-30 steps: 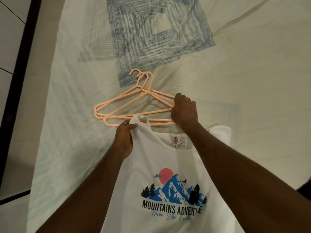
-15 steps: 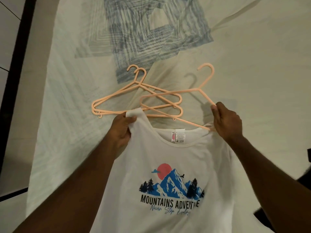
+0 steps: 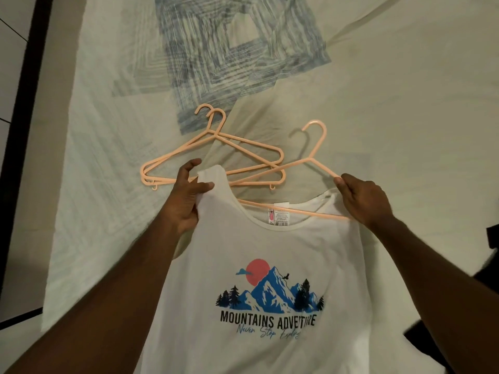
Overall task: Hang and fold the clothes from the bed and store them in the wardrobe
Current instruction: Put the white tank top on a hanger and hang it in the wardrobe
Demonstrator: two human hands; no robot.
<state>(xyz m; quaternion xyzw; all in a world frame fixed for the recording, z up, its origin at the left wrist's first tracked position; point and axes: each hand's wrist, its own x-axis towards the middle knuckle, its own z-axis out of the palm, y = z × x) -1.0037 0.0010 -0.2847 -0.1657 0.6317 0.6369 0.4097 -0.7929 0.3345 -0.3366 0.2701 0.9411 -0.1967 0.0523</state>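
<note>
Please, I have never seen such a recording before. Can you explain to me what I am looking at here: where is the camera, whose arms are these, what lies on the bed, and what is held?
There is no machine here. A person wears one camera on the head, so you look down along their own two arms.

Below is a bed sheet, pale with a blue square pattern. On it lie two peach hangers, one stacked on the other.

The left hand grips one shoulder of a white T-shirt with a mountain print. The right hand holds a third hanger by its sloped arm. The hanger's lower bar crosses the neck opening, above the label. Its left end is hidden by the cloth, so I cannot tell how far it is inside.
</note>
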